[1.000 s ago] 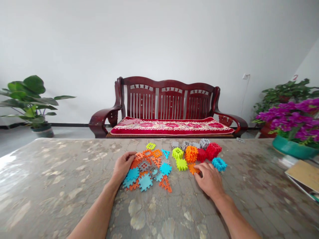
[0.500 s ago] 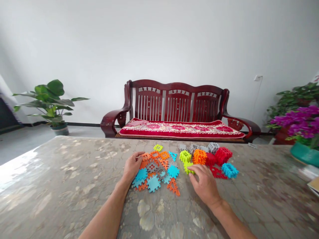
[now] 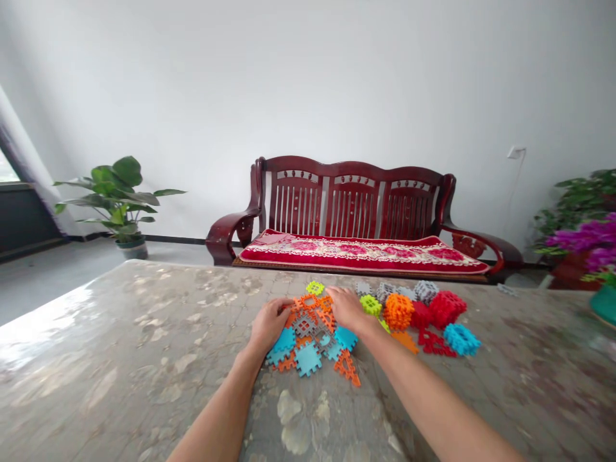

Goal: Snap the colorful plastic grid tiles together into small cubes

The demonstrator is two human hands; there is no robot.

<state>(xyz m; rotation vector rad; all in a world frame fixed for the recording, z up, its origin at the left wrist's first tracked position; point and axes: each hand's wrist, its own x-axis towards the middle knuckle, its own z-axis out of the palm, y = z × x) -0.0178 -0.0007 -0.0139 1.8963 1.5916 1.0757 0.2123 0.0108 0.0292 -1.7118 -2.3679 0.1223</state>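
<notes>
My left hand rests at the left edge of a loose pile of flat, notched plastic building pieces. Its thumb and forefinger are slightly apart beside the orange pieces. Reaching over the pile's upper right is my right hand, fingers spread and bent down near an orange window-shaped piece; its fingertips are partly hidden. Blue squares, a dark grey window piece and an orange triangle lie in the pile. A lime-green piece sits behind it.
Right of the pile stand stacks: lime-green, orange, red, grey and blue. A flat orange piece lies before them. Beyond the patterned table is a wooden bench.
My right hand has moved left from the lime-green stack to the pile. A flat orange piece shows where that hand was. My left hand stays at the pile; the view has swung slightly left.
</notes>
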